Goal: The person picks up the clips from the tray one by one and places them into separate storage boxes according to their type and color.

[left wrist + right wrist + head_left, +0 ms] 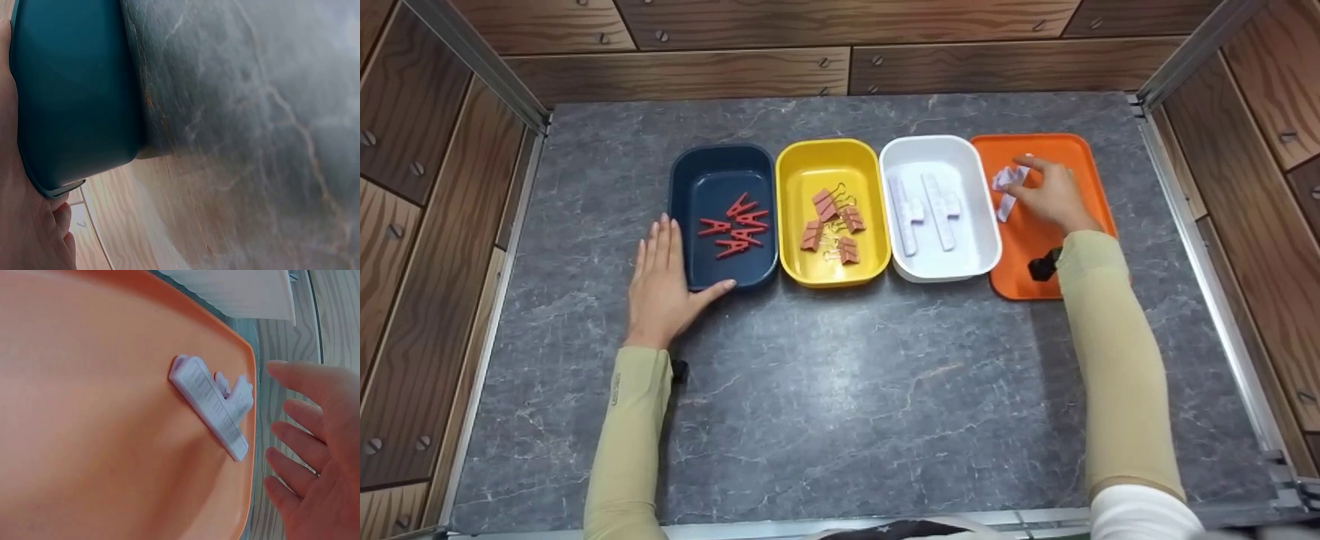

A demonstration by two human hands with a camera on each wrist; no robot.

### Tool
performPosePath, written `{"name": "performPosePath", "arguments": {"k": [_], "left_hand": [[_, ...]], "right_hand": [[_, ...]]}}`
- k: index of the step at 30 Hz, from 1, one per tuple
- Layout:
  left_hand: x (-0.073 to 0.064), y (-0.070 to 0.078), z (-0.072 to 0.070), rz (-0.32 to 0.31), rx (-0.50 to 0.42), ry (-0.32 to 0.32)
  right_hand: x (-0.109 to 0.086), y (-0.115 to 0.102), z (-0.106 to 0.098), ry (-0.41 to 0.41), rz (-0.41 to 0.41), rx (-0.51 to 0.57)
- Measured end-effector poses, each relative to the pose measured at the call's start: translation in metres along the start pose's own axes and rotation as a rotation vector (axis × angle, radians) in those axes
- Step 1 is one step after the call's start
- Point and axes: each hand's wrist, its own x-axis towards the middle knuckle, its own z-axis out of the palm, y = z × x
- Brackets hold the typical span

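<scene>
My left hand (pixel 660 281) rests along the left side of the dark blue tray (pixel 682 176), fingers straight and thumb at its front edge. The left wrist view shows that hand (pixel 28 225) against the tray's wall (pixel 73 95). Over the orange tray (pixel 1020 277), my right hand (pixel 1054 193) hovers by a pale lavender bag clip (pixel 1014 193). From the right wrist, the bag clip (pixel 208 405) lies on the orange surface, and the right hand's (pixel 320 444) spread fingers are apart from it. Two similar bag clips (pixel 938 212) lie in the white tray (pixel 945 268).
Several red clothespins (pixel 733 246) lie inside the blue tray. Beside it, the yellow tray (pixel 829 154) holds several reddish binder clips (pixel 825 204). All the trays stand in a row on the grey marbled table (pixel 840 390). Wood-patterned walls (pixel 735 71) enclose the table.
</scene>
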Motion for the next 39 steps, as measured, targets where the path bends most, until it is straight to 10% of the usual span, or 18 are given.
{"name": "performPosePath", "arguments": {"k": [26, 39], "left_hand": [[0.000, 0.001, -0.001, -0.020, 0.006, -0.016], [0.000, 0.000, -0.001, -0.002, -0.006, 0.001]], "right_hand": [[0.006, 0.001, 0.017, -0.049, -0.117, -0.127], [0.000, 0.016, 0.007, 0.056, -0.147, -0.218]]}}
